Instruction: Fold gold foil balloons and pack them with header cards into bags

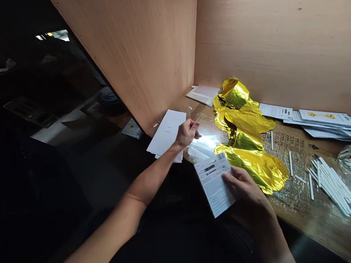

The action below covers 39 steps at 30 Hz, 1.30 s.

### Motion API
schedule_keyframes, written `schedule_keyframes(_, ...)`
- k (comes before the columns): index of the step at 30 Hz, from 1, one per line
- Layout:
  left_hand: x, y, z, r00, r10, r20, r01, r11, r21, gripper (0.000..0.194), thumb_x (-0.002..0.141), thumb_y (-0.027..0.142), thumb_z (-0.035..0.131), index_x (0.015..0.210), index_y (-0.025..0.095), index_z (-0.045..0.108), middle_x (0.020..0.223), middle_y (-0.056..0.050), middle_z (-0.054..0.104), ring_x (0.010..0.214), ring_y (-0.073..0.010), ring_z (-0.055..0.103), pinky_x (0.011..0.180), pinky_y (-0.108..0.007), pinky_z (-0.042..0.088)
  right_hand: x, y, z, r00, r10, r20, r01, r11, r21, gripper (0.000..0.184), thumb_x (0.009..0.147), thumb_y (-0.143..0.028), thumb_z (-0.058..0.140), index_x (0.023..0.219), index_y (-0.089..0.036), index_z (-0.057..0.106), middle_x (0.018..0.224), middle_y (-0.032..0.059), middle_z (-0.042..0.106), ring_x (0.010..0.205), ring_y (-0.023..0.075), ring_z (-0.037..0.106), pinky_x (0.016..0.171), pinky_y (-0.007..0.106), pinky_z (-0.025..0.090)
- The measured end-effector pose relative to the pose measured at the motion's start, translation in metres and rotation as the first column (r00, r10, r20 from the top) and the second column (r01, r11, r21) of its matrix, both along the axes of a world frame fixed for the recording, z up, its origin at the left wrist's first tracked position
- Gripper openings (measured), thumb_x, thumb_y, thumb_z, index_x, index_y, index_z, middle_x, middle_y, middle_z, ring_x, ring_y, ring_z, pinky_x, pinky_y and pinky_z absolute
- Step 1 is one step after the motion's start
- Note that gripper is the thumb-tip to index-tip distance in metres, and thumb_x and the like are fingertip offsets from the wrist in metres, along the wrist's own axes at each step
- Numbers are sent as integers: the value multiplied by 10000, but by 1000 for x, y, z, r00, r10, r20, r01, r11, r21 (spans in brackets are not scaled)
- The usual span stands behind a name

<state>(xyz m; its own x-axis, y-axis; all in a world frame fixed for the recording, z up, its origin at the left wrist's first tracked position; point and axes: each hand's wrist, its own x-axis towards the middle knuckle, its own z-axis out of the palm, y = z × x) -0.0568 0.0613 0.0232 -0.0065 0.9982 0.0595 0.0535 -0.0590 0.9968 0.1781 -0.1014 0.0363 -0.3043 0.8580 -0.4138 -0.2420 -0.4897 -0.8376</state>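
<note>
A bench point(323, 233) holds gold foil balloons point(245, 134), white sticks point(331, 184), printed cards point(326, 121).

Foil balloons point(246, 142) lie between paper point(166, 134) and sticks point(328, 184).

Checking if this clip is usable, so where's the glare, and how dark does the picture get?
In the head view, glare blooms on the clear plastic film just past the left hand; the gold foil balloon throws hard highlights; the left side sinks into near-black shadow; wide-angle distortion makes the wooden panel lean steeply.
</note>
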Motion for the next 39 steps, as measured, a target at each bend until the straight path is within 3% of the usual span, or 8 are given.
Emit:
schedule_keyframes(5, 24, -52, 17, 957, -277, 86, 273, 961, 52, 581, 876, 746, 695, 917, 184, 554, 907, -91, 770, 800, -216, 798, 688, -283, 617, -18, 5, 15, 980, 200, 5, -200, 980, 17, 430, 775, -501, 911, 1073, -209, 810, 875, 84, 819, 836, 336, 786, 753, 450, 645)
schedule_keyframes(12, 28, -62, 15, 818, -484, 311, 542, 830, -133, 611, 799, 700, 808, 1016, 174, 586, 827, -58, 784, 648, -158, 730, 610, -240, 542, -3, 3, 12, 992, -81, 98, 76, 996, 53, 512, 859, -549, 836, 1223, -199, 750, 979, 100, 823, 869, 320, 774, 710, 388, 622)
schedule_keyframes(21, 49, -57, 0, 909, -174, 378, 256, 950, -178, 617, 618, 610, 972, 876, 127, 689, 786, -82, 778, 714, -197, 765, 699, -315, 622, 3, -17, 5, 995, 70, 71, -75, 995, 66, 418, 856, -503, 838, 1140, -200, 796, 831, 83, 797, 778, 315, 763, 645, 402, 622)
schedule_keyframes(25, 49, -62, -1, 878, -287, 382, 379, 906, -191, 579, 685, 621, 934, 885, 124, 714, 815, -89, 783, 754, -201, 771, 747, -327, 625, 5, -15, 1, 997, 64, 39, -65, 998, 24, 455, 845, -515, 849, 1164, -197, 784, 876, 89, 808, 784, 308, 768, 678, 405, 626)
schedule_keyframes(29, 37, -61, 2, 829, -381, 408, 514, 808, -289, 586, 748, 643, 887, 941, 108, 747, 941, -154, 810, 789, -223, 783, 723, -310, 600, 13, -12, -11, 980, -115, 164, 99, 990, 102, 461, 898, -543, 791, 1201, -197, 755, 985, 107, 818, 814, 304, 762, 704, 398, 622)
schedule_keyframes(33, 30, -58, 0, 830, -358, 429, 532, 741, -410, 546, 785, 597, 870, 990, 103, 756, 1029, -199, 810, 816, -239, 789, 685, -300, 580, 16, -14, -27, 858, -260, 443, 141, 948, 284, 369, 924, -560, 734, 1067, -221, 760, 936, 106, 805, 741, 294, 723, 625, 377, 586)
schedule_keyframes(36, 35, -65, -8, 849, -349, 398, 491, 800, -346, 500, 690, 415, 972, 1017, 110, 748, 1049, -175, 813, 877, -229, 785, 761, -302, 591, 9, -18, -33, 687, -364, 628, 117, 910, 399, 322, 958, -559, 666, 946, -242, 728, 794, 78, 757, 600, 249, 648, 550, 354, 521)
schedule_keyframes(39, 46, -80, -18, 862, -321, 392, 440, 857, -266, 585, 631, 279, 999, 1119, 139, 707, 1022, -125, 817, 871, -212, 781, 797, -308, 602, -3, -24, -36, 635, -448, 630, 173, 877, 449, 307, 981, -552, 624, 950, -254, 691, 819, 76, 754, 655, 255, 666, 607, 367, 546)
